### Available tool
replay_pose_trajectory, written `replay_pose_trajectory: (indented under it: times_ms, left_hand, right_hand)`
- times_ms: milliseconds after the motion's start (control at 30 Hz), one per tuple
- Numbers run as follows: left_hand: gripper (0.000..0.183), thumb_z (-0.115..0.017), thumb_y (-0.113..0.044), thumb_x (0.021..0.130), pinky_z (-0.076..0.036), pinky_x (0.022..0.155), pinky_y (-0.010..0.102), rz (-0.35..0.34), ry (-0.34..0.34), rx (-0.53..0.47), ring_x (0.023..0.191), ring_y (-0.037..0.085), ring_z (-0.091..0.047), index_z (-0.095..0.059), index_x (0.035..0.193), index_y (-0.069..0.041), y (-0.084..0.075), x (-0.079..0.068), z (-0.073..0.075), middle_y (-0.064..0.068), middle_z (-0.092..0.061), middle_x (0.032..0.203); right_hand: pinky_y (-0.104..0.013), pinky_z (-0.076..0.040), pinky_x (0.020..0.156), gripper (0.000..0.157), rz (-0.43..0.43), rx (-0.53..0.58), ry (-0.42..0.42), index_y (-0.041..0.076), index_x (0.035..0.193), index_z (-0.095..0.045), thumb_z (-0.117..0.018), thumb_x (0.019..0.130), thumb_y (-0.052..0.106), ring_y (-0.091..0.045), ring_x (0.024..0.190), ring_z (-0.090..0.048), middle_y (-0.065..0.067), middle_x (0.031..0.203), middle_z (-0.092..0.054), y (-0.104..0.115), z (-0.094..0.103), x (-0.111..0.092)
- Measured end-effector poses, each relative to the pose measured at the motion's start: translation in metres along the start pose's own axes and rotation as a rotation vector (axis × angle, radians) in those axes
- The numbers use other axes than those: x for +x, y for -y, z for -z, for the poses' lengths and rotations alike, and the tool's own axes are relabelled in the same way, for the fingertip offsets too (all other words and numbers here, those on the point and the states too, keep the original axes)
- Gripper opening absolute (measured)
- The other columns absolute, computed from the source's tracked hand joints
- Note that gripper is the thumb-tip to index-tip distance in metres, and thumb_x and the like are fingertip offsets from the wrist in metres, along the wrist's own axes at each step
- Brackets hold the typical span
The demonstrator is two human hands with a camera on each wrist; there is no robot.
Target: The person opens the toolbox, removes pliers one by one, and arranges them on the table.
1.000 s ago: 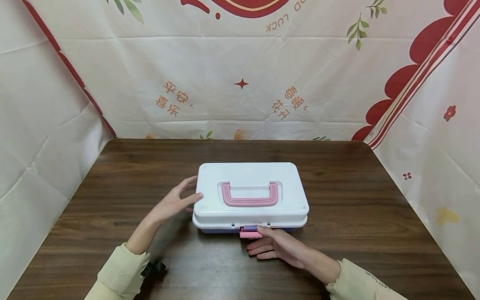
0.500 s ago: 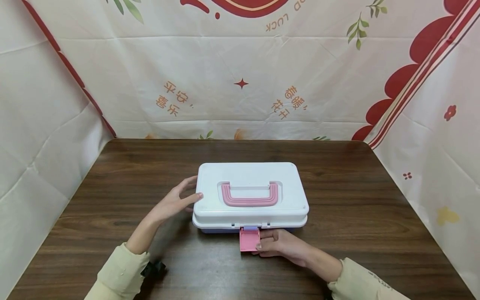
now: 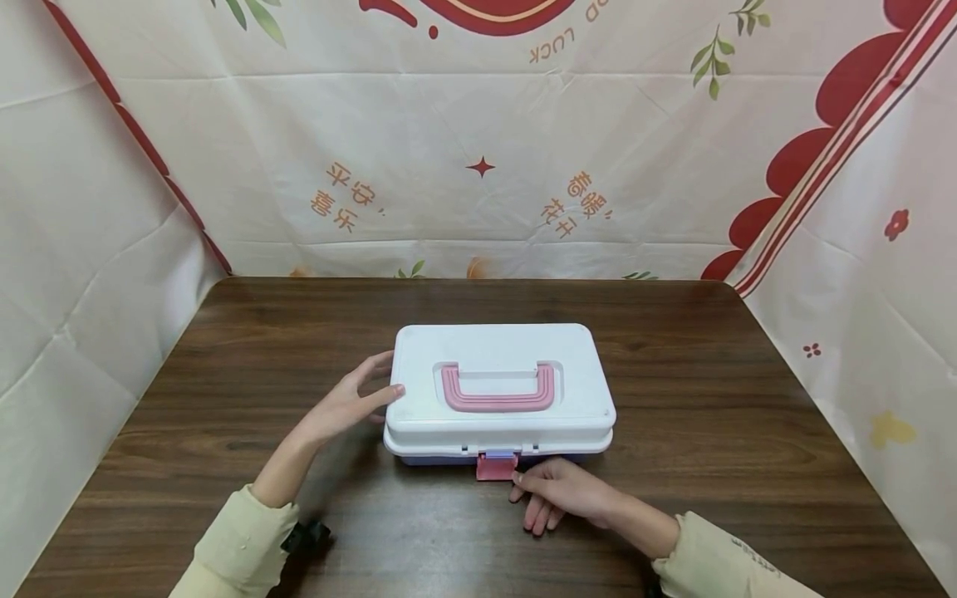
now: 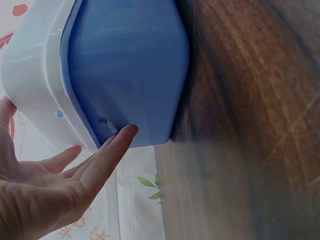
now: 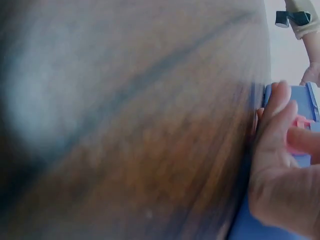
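Note:
A white-lidded plastic storage box [image 3: 493, 345] with a blue base sits on the table, a pink carry handle [image 3: 499, 402] folded flat into its lid. My left hand [image 3: 345, 407] rests against the box's left end, thumb on the lid's edge. The left wrist view shows its fingers fairly straight along the blue base [image 4: 130, 65]. At the front, a pink latch [image 3: 496, 468] hangs tilted outward. The thumb of my right hand [image 3: 564, 490] touches the latch's right edge, while its other fingers spread below. That thumb partly covers the latch in the right wrist view.
The box stands on a dark wood-grain table [image 3: 262, 349]. White printed cloth [image 3: 478, 116] hangs behind and on both sides. A small black device [image 3: 306, 536] sits at the left sleeve cuff.
The latch swung outward, showing its inner face, then tilted so less of it shows. My right fingers have shifted at its right edge and spread lower. My left hand and the box stayed put.

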State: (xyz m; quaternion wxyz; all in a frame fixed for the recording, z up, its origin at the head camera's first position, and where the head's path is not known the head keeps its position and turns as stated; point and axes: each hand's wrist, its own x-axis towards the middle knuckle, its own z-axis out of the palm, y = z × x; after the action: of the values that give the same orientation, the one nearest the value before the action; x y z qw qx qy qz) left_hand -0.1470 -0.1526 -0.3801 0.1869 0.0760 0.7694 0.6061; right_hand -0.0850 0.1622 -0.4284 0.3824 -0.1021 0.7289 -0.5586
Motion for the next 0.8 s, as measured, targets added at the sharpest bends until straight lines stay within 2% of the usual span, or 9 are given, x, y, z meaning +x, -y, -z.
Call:
replay_pose_trajectory:
  times_ms: [100, 167, 267, 367, 433, 467, 600, 700, 800]
  left_hand:
    - [0.068, -0.061, -0.035, 0.083, -0.044, 0.078, 0.045, -0.004, -0.012, 0.031, 0.112, 0.032, -0.042, -0.024, 0.138, -0.016, 0.001, -0.001, 0.0, 0.015, -0.027, 0.136]
    - [0.068, -0.06, -0.039, 0.082, -0.041, 0.082, 0.047, -0.034, -0.045, 0.112, 0.115, 0.031, -0.039, -0.027, 0.138, -0.018, 0.002, -0.002, 0.0, 0.013, -0.03, 0.136]
    - [0.064, -0.058, -0.041, 0.083, -0.037, 0.087, 0.048, -0.174, -0.112, 0.266, 0.12, 0.026, -0.034, -0.03, 0.137, -0.02, 0.005, -0.004, 0.0, 0.008, -0.033, 0.136]
    - [0.065, -0.056, -0.042, 0.084, -0.03, 0.092, 0.048, -0.435, -0.143, 0.443, 0.124, 0.023, -0.028, -0.029, 0.138, -0.018, 0.011, -0.005, 0.003, 0.006, -0.029, 0.139]
    - [0.073, -0.057, -0.046, 0.081, -0.028, 0.092, 0.05, -0.594, -0.136, 0.546, 0.126, 0.022, -0.023, -0.026, 0.139, -0.016, 0.014, -0.006, 0.005, 0.007, -0.024, 0.141]
    - [0.079, -0.059, -0.05, 0.079, -0.028, 0.092, 0.051, -0.652, -0.128, 0.594, 0.127, 0.022, -0.021, -0.024, 0.14, -0.015, 0.015, -0.006, 0.005, 0.008, -0.02, 0.143]
    - [0.101, -0.066, -0.061, 0.064, -0.029, 0.09, 0.052, -0.725, -0.083, 0.726, 0.129, 0.026, -0.016, -0.02, 0.141, -0.014, 0.017, -0.007, 0.004, 0.013, -0.009, 0.145]
    - [0.107, -0.07, -0.06, 0.059, -0.03, 0.091, 0.051, -0.721, -0.066, 0.783, 0.129, 0.028, -0.015, -0.018, 0.142, -0.014, 0.02, -0.007, 0.002, 0.015, -0.004, 0.145]
    - [0.105, -0.07, -0.058, 0.061, -0.032, 0.09, 0.049, -0.671, -0.056, 0.795, 0.126, 0.029, -0.021, -0.017, 0.142, -0.019, 0.023, -0.007, 0.0, 0.012, -0.002, 0.146]
  right_hand:
    - [-0.029, -0.048, 0.048, 0.033, 0.097, -0.022, 0.115, -0.004, 0.099, -0.06, -0.046, 0.092, 0.025, -0.018, 0.058, -0.061, -0.013, 0.067, -0.062, 0.005, 0.003, -0.004]
    - [-0.034, -0.049, 0.051, 0.027, 0.239, -0.072, 0.182, -0.004, 0.104, -0.059, -0.048, 0.092, 0.018, -0.02, 0.063, -0.062, -0.012, 0.072, -0.063, 0.011, 0.006, -0.009]
    - [-0.031, -0.05, 0.056, 0.02, 0.676, -0.299, 0.128, 0.0, 0.105, -0.06, -0.055, 0.087, 0.01, -0.014, 0.07, -0.062, -0.006, 0.08, -0.065, 0.025, 0.011, -0.018]
    - [-0.026, -0.048, 0.063, 0.017, 1.227, -0.592, -0.216, -0.002, 0.095, -0.064, -0.062, 0.082, 0.009, -0.016, 0.071, -0.061, -0.007, 0.082, -0.065, 0.046, 0.016, -0.027]
    - [-0.026, -0.046, 0.072, 0.021, 1.44, -0.72, -0.511, -0.005, 0.09, -0.065, -0.065, 0.08, 0.013, -0.021, 0.076, -0.06, -0.013, 0.084, -0.064, 0.053, 0.026, -0.029]
    - [-0.028, -0.045, 0.076, 0.027, 1.476, -0.753, -0.61, -0.007, 0.091, -0.064, -0.065, 0.08, 0.017, -0.026, 0.079, -0.058, -0.018, 0.088, -0.062, 0.054, 0.032, -0.029]
    - [-0.03, -0.03, 0.094, 0.063, 1.165, -0.864, -0.758, -0.006, 0.115, -0.053, -0.066, 0.075, 0.041, -0.033, 0.109, -0.042, -0.023, 0.121, -0.046, 0.032, 0.064, -0.033]
    - [-0.034, -0.024, 0.097, 0.089, 0.831, -0.931, -0.717, 0.004, 0.134, -0.035, -0.07, 0.066, 0.051, -0.029, 0.123, -0.025, -0.015, 0.14, -0.024, 0.015, 0.081, -0.036]
    - [-0.046, -0.026, 0.095, 0.104, 0.64, -0.917, -0.646, 0.011, 0.141, -0.02, -0.077, 0.061, 0.046, -0.026, 0.126, -0.021, -0.008, 0.144, -0.016, 0.005, 0.09, -0.037]
